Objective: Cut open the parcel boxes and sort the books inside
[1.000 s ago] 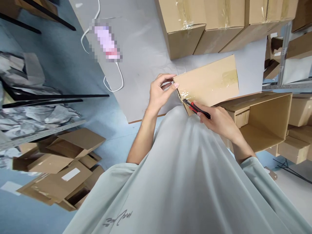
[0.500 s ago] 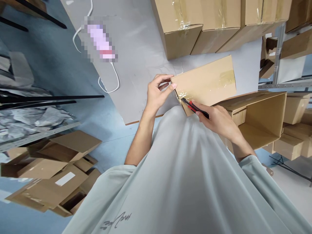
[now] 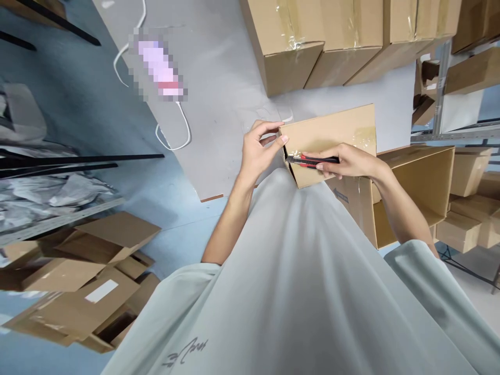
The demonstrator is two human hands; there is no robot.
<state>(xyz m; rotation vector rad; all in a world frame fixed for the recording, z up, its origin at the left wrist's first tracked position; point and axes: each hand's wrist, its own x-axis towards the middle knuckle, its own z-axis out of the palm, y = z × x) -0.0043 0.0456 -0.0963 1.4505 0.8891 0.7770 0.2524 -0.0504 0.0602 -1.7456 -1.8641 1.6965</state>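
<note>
A taped cardboard box lies slightly turned on the grey table, its near left corner close to my shirt. My left hand grips the box's left edge near the top corner, thumb on the upper face and fingers behind. In my right hand is a red and black utility knife, held almost level. The knife's tip touches the left edge of the box, at the end of the tape strip, where a dark gap shows along the edge.
Several taped boxes stand along the table's far side. An open carton is at the right, beside my right forearm. A blurred-out object with a white cable lies at the left. Opened cartons are piled at the lower left.
My right hand has moved up and swung the knife from a slant to nearly level. The box has turned slightly, its right end lower. My left hand has shifted slightly right with the edge.
</note>
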